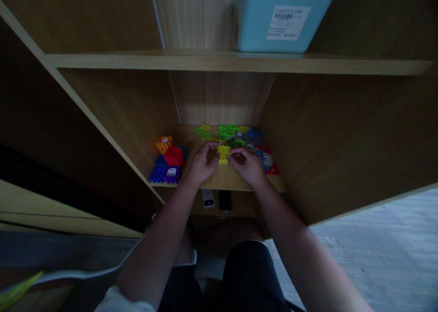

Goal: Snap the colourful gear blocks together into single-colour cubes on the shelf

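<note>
Both my hands reach into a wooden cubby and meet on a yellow toothed plastic piece [223, 153]. My left hand [202, 164] pinches its left side with closed fingers. My right hand [248, 165] grips its right side, fingers curled. Behind them lies a heap of green and yellow interlocking pieces [226, 132], with blue and red pieces [265, 158] to the right. At the left of the shelf stands a built cluster of blue, purple, red and orange pieces [167, 163].
The cubby's shelf board [222, 180] is narrow, with wooden walls close on both sides. A light blue bin with a label [280, 18] stands on the shelf above. A small white device [207, 198] and a dark phone [225, 200] sit below the shelf edge.
</note>
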Tool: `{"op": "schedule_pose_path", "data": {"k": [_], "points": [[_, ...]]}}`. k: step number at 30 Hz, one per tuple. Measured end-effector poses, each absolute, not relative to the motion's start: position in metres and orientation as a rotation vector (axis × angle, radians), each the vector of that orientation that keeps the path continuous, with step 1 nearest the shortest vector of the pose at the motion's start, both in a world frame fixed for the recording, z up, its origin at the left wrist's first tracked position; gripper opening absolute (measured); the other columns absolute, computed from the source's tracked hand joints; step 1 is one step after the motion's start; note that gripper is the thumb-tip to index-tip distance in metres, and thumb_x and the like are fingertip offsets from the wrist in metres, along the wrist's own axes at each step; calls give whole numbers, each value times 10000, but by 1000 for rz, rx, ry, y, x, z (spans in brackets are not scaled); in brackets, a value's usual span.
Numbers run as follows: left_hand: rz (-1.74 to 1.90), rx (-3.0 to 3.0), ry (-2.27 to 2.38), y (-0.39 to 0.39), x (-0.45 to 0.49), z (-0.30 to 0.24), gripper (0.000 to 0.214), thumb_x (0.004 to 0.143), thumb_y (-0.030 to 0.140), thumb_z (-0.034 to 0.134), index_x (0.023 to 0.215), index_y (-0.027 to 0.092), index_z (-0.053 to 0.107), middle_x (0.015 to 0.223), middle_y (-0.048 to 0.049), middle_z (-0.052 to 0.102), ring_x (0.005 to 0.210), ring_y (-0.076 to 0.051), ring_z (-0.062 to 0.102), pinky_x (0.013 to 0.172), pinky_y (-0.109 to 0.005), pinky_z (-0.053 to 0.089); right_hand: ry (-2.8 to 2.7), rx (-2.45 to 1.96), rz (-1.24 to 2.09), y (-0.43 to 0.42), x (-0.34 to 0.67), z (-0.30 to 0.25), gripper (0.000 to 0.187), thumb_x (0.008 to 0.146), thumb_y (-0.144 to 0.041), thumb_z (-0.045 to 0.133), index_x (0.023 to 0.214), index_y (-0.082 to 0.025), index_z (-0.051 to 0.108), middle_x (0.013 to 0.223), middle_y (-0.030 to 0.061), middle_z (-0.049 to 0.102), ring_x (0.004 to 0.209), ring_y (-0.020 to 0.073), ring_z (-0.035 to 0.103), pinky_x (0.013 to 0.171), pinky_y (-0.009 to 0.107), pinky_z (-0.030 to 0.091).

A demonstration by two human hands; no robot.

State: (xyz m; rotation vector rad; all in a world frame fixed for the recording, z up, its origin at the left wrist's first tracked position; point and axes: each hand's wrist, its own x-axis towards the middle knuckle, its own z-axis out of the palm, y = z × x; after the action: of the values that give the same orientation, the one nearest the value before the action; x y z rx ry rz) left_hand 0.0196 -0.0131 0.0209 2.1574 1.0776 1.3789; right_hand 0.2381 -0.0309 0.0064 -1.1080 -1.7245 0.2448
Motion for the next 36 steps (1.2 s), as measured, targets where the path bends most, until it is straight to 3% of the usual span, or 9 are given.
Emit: {"op": "schedule_pose_path", "data": {"k": [5,24,36], "points": [[1392,2076,1237,-4,17,13,330,969,105,539,1260,227,634,1291,-96,759,1247,-250,718,1146,-463,565,-1743,-1151,228,-27,240,2,176,968,-449,745,1029,-284,753,1023,56,791,895,258,717,850,433,592],[1223,2106,1344,-4,19,12,150,1037,239,590,1168,231,663,1220,-104,804,1136,-277,773,1053,-454,622,-1800,-1202,243,-26,238,2,157,977,-435,730,1030,-289,758,1024,51,802,961,269,742,888,441,586],[1225,2128,1325,-3,18,11,179,1028,218,590,1185,237,675,1235,-92,805,1152,-270,770,1070,-439,615,-1809,-1197,240,-24,238,0,172,979,-457,734,1019,-291,761,1016,51,803,952,271,739,873,440,584]]}}
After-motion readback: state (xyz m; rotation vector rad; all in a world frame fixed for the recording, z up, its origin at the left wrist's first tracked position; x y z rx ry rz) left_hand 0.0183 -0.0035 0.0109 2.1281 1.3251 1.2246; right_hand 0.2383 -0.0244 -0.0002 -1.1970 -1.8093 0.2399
